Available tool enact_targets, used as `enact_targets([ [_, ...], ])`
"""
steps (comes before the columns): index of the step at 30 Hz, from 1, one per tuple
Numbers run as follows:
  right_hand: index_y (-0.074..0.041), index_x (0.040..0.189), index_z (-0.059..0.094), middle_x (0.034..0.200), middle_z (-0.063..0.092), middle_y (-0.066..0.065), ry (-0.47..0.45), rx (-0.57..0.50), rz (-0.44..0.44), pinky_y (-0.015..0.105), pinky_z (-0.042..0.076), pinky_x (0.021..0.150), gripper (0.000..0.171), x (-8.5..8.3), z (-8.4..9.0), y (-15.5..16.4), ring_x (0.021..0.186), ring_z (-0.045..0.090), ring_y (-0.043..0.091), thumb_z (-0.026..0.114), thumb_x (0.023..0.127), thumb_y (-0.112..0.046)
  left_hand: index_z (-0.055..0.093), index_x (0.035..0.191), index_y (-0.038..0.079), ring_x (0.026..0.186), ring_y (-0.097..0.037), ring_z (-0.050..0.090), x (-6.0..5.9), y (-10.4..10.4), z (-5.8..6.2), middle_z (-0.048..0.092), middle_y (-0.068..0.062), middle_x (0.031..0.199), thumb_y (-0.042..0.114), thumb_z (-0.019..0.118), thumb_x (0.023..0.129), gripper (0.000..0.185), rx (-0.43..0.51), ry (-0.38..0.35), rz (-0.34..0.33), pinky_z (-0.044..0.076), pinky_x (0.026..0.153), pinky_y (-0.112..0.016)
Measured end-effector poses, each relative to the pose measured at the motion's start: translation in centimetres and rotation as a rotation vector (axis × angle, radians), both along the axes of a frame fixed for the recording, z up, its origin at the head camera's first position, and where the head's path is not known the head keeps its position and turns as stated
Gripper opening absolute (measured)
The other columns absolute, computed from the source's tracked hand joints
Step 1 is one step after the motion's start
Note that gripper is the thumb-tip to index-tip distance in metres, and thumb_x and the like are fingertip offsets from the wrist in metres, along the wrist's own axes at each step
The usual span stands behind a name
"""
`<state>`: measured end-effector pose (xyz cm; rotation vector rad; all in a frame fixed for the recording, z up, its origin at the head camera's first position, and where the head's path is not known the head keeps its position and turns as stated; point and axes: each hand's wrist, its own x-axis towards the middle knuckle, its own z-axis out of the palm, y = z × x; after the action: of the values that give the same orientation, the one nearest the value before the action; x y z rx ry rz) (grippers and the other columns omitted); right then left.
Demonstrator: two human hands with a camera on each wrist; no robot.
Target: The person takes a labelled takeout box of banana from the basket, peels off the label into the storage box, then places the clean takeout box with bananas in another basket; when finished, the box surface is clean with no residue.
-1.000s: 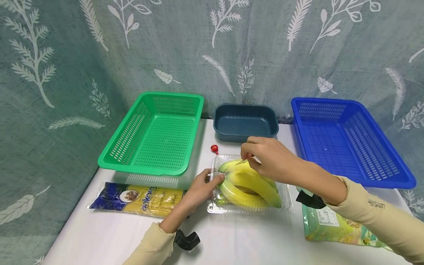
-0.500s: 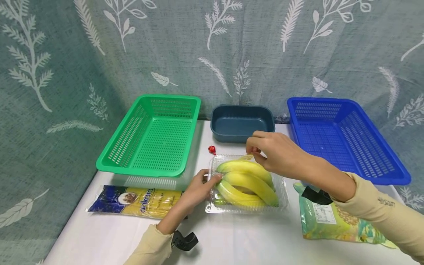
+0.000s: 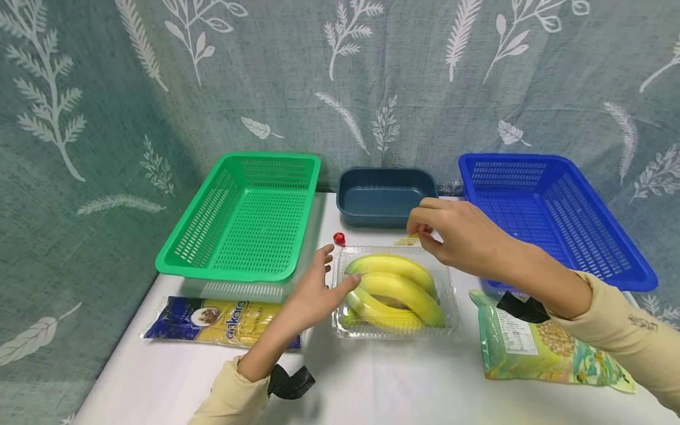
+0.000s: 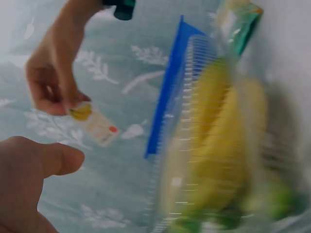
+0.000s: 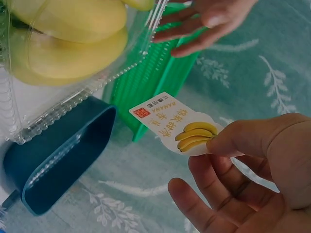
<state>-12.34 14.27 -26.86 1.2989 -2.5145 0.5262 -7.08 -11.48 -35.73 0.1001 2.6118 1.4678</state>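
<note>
A clear plastic clamshell box [image 3: 448, 319] holding several yellow bananas [image 3: 393, 289] sits mid-table in the head view. Beyond its back right corner, my right hand [image 3: 459, 233] pinches a small label [image 5: 158, 119] between thumb and forefinger. Bananas and the word BANANA are printed on this label. In the left wrist view the label is apart from the box. At the box's left side is my left hand [image 3: 310, 298], its fingers spread and thumb overlapping the box edge. That hand holds nothing.
Behind the box stand a green basket [image 3: 305, 230], a dark teal tub [image 3: 388, 219] and a blue basket [image 3: 632, 260]. A red-wrapped candy [image 3: 339, 238] lies near the tub. A pasta pack [image 3: 212, 321] is at left, a green bag [image 3: 526, 348] at right.
My right hand has moved back and to the right, drawing the label away from the box. My left hand has loosened from the box's left edge and spread its fingers.
</note>
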Motion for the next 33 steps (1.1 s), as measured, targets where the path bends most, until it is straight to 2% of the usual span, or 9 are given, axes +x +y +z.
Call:
enact_targets([
  [5,-0.012,0.085,0.063,0.083,0.058,-0.001,0.029,-0.011,-0.006,0.028,0.047,0.060,0.022,-0.1,0.4,0.4,0.073,0.056,0.012,0.066,0.076,0.008,0.032,0.141,0.012,0.122,-0.032,0.044,-0.7,-0.2,2.7,0.045,-0.012,0.134,0.038,0.064,0.086,0.069,-0.040,0.090,-0.013,0.043,0.093,-0.048],
  [11,-0.012,0.082,0.063,0.081,0.057,-0.002,0.069,-0.021,-0.006,0.027,0.047,0.059,0.020,-0.3,0.6,0.4,0.072,0.056,0.012,0.067,0.077,0.006,0.046,0.131,0.012,0.102,-0.021,0.060,-1.9,-1.1,4.3,0.062,-0.004,0.111,0.032,0.060,0.090,0.048,-0.048,0.148,-0.038,0.051,0.082,-0.038],
  [16,-0.012,0.083,0.063,0.082,0.057,-0.001,0.091,-0.028,-0.010,0.029,0.048,0.059,0.020,-0.8,1.1,0.8,0.072,0.057,0.013,0.067,0.077,0.007,0.053,0.126,0.013,0.091,-0.016,0.064,-3.0,-1.1,5.9,0.065,-0.002,0.102,0.026,0.061,0.090,0.039,-0.066,0.211,-0.037,0.053,0.072,-0.034],
  [21,-0.011,0.084,0.063,0.082,0.058,-0.001,0.110,-0.019,-0.022,0.030,0.047,0.058,0.019,-1.6,1.6,0.8,0.072,0.057,0.014,0.067,0.077,0.006,0.056,0.124,0.012,0.086,-0.015,0.065,-4.6,-0.7,7.6,0.066,-0.002,0.098,0.024,0.061,0.090,0.036,-0.108,0.278,-0.036,0.053,0.069,-0.032],
  [26,-0.011,0.084,0.064,0.081,0.058,0.000,0.123,-0.015,-0.024,0.031,0.047,0.058,0.019,-2.5,1.9,0.5,0.071,0.057,0.014,0.067,0.077,0.006,0.055,0.124,0.009,0.084,-0.017,0.063,-7.0,-0.6,8.3,0.065,-0.005,0.097,0.025,0.060,0.090,0.038,-0.172,0.255,-0.046,0.051,0.069,-0.034],
  [33,-0.009,0.084,0.064,0.081,0.057,0.001,0.144,0.009,-0.055,0.030,0.046,0.056,0.015,-3.5,1.8,0.2,0.069,0.056,0.015,0.065,0.079,0.005,0.053,0.126,0.009,0.078,-0.019,0.063,-10.7,-0.4,8.1,0.064,-0.010,0.106,0.025,0.058,0.092,0.038,-0.230,0.119,-0.042,0.052,0.067,-0.035],
])
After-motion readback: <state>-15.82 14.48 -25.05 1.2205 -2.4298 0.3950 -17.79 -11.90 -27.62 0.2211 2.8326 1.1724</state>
